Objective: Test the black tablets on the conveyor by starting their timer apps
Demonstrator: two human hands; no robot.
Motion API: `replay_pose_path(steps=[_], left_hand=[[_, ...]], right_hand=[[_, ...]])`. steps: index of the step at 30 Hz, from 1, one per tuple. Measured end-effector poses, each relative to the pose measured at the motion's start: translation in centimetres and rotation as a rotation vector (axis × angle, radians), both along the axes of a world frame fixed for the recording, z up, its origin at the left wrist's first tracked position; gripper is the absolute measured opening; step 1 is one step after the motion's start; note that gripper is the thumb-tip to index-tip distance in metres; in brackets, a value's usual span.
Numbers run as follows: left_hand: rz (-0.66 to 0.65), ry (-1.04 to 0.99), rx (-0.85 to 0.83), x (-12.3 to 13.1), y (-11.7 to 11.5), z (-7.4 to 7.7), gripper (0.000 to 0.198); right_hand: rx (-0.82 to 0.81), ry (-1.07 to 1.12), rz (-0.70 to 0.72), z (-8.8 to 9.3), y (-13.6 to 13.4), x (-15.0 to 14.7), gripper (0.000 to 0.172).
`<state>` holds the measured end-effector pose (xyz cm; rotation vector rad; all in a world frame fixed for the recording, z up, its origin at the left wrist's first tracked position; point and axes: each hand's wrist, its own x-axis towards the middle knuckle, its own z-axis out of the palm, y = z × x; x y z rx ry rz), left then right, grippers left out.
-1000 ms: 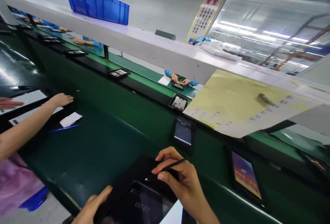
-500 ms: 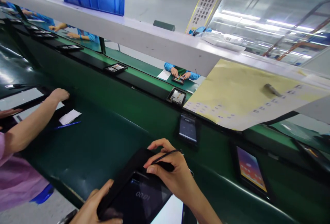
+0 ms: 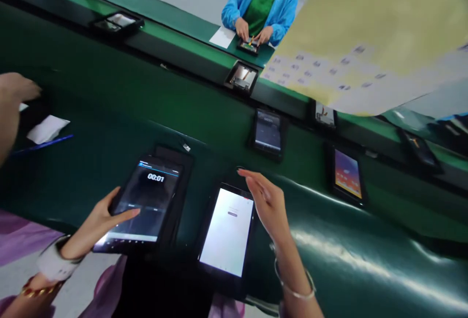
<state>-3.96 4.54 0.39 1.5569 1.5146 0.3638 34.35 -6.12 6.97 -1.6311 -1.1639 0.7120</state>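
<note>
My left hand (image 3: 106, 218) grips the left edge of a tablet (image 3: 148, 201) with a dark screen reading 00:01, its thumb lying over the glass. That tablet overlaps another dark, flat device or case (image 3: 185, 162) beneath it, mostly hidden. To its right, a second tablet (image 3: 228, 232) with a bright white screen lies on the green bench. My right hand (image 3: 268, 201) hovers by that tablet's top right corner, fingers stretched out and bent inward, with nothing visible in them. A small dark loop (image 3: 240, 168) shows at its fingertips; whether they touch cannot be made out.
Behind stand a tablet reading 00:01 (image 3: 268, 132) and one with a colourful screen (image 3: 347, 174). Opened tablets (image 3: 242, 78) line the black conveyor strip. A yellow sheet (image 3: 365, 25) hangs at upper right. A co-worker (image 3: 261, 6) works opposite; another's arm (image 3: 10, 103) reaches in at left.
My view has tilted down. My right hand has left the 00:01 tablet and the black cable it held, moving to the white-screen tablet. The 00:01 tablet now lies further left in view.
</note>
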Motion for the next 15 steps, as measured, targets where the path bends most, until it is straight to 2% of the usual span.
replay_pose_path(steps=[1, 3, 5, 6, 7, 8, 9, 10, 12, 15], left_hand=[[0.002, 0.046, 0.026, 0.0, 0.3, 0.0, 0.087], [0.01, 0.151, 0.199, 0.6, -0.1, 0.6, 0.085], [-0.005, 0.203, 0.429, 2.2, -1.9, 1.6, 0.083], [-0.072, 0.191, 0.493, 3.3, -3.2, 1.9, 0.084], [-0.178, 0.12, 0.458, 4.5, -4.8, 2.1, 0.081], [-0.347, 0.061, 0.357, 5.8, -6.5, 2.1, 0.08], [-0.514, 0.012, 0.25, 7.0, -8.2, 1.8, 0.085], [-0.626, -0.029, 0.146, 8.1, -9.7, 1.2, 0.092], [-0.741, -0.082, -0.022, 9.7, -11.9, -0.3, 0.109], [-0.778, -0.149, -0.122, 10.8, -13.1, -2.2, 0.122]], right_hand=[[0.005, -0.018, -0.106, -1.4, -2.1, 0.5, 0.026], [0.012, -0.031, -0.315, -4.1, -6.1, 0.6, 0.028], [-0.015, 0.005, -0.48, -6.5, -9.3, -0.6, 0.034], [-0.046, 0.045, -0.526, -7.5, -10.5, -1.5, 0.04], [-0.077, 0.109, -0.553, -8.2, -11.5, -2.6, 0.043], [-0.09, 0.187, -0.563, -8.7, -12.2, -3.6, 0.046], [-0.103, 0.243, -0.549, -9.1, -12.7, -4.5, 0.048], [-0.114, 0.284, -0.526, -9.3, -13.0, -5.3, 0.049], [-0.125, 0.305, -0.483, -9.3, -13.2, -6.3, 0.052], [-0.128, 0.349, -0.465, -8.9, -13.0, -6.6, 0.052]])
